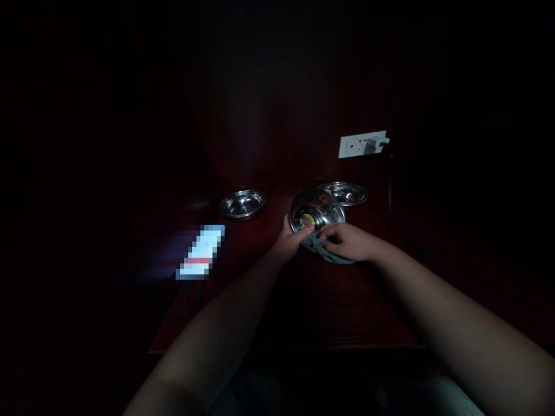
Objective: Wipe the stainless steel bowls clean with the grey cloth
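Observation:
A shiny metal bowl (pixel 321 207) is tilted up over the table, its rounded outside and a round yellow-and-red sticker (pixel 307 221) facing me. My left hand (pixel 289 238) grips the bowl at its left side, thumb on the outer surface near the sticker. In my right hand (pixel 347 241) is a grey cloth (pixel 332 253), pinched with bent fingers against the bowl's lower rim. Part of the cloth hangs below toward the tabletop. The fingers of my left hand behind the bowl are hidden.
Two shallow metal dishes stand farther back, a left dish (pixel 243 204) and a right dish (pixel 349 194) partly behind the bowl. A lit phone (pixel 202 252) lies at the left of the dark red table (pixel 338 312). A wall socket (pixel 362 144) holds a plug with a cable.

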Available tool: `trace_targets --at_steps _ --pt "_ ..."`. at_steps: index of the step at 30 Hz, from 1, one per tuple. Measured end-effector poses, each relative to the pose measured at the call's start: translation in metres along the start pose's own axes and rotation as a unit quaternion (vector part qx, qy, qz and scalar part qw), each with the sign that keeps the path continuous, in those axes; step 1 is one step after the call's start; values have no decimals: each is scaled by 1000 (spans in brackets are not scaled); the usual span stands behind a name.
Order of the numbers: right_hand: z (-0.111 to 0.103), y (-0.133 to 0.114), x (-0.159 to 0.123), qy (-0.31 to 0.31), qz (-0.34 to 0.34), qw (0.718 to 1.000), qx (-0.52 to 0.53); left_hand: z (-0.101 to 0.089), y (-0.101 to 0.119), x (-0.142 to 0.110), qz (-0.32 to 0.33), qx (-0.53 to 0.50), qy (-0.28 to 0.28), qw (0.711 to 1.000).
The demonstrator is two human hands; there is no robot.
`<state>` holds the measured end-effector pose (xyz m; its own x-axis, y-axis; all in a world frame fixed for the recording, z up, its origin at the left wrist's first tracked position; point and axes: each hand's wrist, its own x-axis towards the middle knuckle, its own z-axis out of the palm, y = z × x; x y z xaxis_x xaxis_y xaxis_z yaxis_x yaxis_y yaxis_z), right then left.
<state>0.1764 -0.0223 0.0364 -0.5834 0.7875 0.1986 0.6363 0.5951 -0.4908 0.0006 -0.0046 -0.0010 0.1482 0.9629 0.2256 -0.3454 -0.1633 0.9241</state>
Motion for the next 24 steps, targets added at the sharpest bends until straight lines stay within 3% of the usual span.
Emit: trace_targets --at_steps 8,11,17,24 --pt "0 -5 0 -18 -15 999 37 2 -2 7 -15 -47 68 996" --pt "0 -6 0 -14 -10 999 36 3 -1 7 -20 -47 54 997" --pt "2 -5 0 -7 -8 1000 22 4 5 -2 22 14 -32 999" --pt "1 -4 0 -7 3 1000 -3 7 8 -1 6 19 3 1000"
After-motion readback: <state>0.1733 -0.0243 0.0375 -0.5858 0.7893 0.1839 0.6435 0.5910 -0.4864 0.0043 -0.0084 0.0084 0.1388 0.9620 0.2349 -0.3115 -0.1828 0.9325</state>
